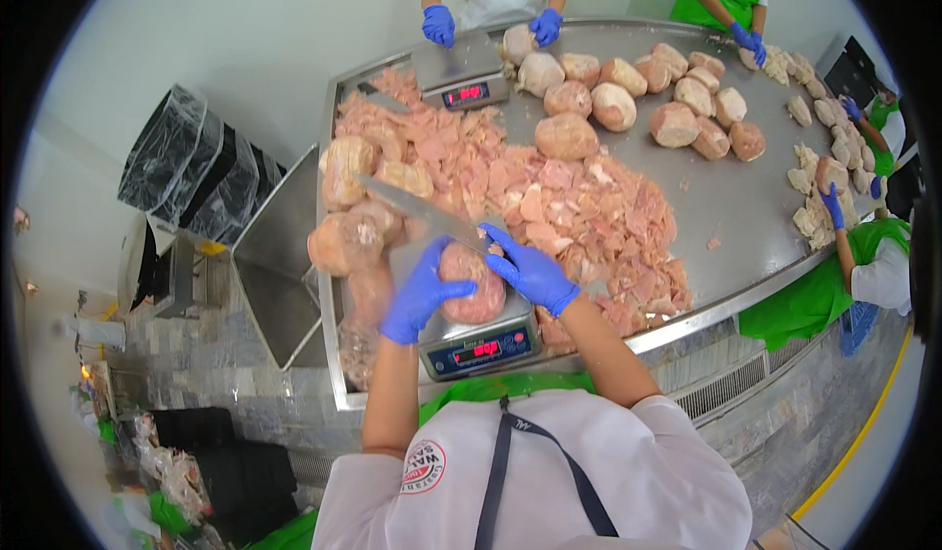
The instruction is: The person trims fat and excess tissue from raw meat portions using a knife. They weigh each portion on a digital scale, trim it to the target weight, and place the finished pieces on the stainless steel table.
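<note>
Both my hands wear blue gloves. My left hand is curved around the left side of a round pink lump of meat, thumb across its front. The lump rests on a digital scale with a red lit display. My right hand, just right of the lump, grips a large knife; the handle is hidden in the glove. The long, slightly blurred knife blade points up and left above the lump. A small scrap of meat shows by my right fingertips.
A heap of meat trimmings covers the steel table beyond my hands. Bagged meat lumps line the left edge. Whole lumps and a second scale lie farther back. Several gloved co-workers stand around the table. A steel bin adjoins its left side.
</note>
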A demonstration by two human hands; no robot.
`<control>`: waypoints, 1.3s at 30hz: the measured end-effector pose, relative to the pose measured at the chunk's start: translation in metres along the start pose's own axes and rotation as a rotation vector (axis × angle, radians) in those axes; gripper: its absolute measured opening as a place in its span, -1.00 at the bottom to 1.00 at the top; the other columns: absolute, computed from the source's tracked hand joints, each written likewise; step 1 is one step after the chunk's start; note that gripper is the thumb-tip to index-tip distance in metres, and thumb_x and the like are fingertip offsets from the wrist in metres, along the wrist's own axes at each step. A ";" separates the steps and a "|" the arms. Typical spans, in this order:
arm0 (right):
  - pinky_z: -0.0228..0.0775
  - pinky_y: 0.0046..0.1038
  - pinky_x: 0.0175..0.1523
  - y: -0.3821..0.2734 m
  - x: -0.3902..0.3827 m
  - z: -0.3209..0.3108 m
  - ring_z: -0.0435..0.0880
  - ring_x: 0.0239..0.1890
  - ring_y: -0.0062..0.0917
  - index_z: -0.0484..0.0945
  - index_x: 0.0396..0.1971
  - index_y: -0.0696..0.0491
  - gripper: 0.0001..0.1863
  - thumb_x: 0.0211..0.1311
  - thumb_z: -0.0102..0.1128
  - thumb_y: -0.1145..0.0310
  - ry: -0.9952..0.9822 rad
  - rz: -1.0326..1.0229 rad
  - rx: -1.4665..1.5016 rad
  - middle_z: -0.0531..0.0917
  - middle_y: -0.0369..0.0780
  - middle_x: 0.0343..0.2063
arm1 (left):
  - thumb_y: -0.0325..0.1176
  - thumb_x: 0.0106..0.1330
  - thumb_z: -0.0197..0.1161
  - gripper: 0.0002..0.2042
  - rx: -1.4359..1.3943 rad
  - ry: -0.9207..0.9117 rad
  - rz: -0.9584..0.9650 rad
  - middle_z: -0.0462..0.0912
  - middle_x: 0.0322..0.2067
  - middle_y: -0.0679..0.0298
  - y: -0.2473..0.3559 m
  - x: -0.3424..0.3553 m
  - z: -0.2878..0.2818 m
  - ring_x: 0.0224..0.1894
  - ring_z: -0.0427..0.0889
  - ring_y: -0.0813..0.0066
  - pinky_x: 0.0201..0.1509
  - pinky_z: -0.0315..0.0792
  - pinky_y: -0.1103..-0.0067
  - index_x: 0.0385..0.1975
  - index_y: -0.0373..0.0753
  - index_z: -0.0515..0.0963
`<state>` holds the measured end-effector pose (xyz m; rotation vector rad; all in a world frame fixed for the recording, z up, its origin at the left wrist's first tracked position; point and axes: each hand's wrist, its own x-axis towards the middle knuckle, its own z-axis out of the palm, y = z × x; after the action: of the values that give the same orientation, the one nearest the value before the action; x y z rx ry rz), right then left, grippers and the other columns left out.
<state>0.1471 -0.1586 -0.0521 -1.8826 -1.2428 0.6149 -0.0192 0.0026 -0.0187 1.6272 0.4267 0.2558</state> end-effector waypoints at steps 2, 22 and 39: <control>0.46 -0.12 0.04 -0.006 0.010 0.003 0.63 -0.03 0.06 0.09 0.47 -0.09 -0.25 0.41 -0.02 -0.14 0.111 -0.027 0.186 0.63 0.14 -0.05 | -0.30 0.02 0.56 -0.17 0.012 0.191 -0.008 0.43 0.17 0.09 -0.012 -0.002 0.011 0.24 0.39 0.29 0.33 0.32 0.44 0.29 -0.36 0.24; 0.38 -0.36 0.21 -0.077 -0.050 0.001 0.52 0.17 -0.39 -0.08 0.49 0.04 -0.02 0.20 0.36 0.23 0.273 0.221 0.519 0.45 0.02 0.21 | -0.20 0.06 0.48 -0.42 0.823 0.737 0.269 0.64 -0.04 0.21 0.006 -0.114 -0.002 -0.09 0.67 0.36 0.02 0.56 0.36 0.08 -0.26 0.45; 0.45 -0.08 -0.02 0.022 -0.098 0.051 0.63 -0.14 0.06 -0.39 0.51 0.04 0.13 0.10 0.25 0.41 0.363 0.489 -0.227 0.60 0.18 -0.16 | 0.09 0.26 0.18 -0.28 -1.103 1.125 0.025 0.03 0.48 0.16 -0.144 -0.158 -0.293 0.42 0.20 0.01 0.36 0.20 -0.07 0.41 -0.01 0.20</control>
<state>0.0820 -0.2356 -0.1020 -2.3867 -0.6386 0.3592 -0.2999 0.2103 -0.1166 0.2753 0.8880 1.2010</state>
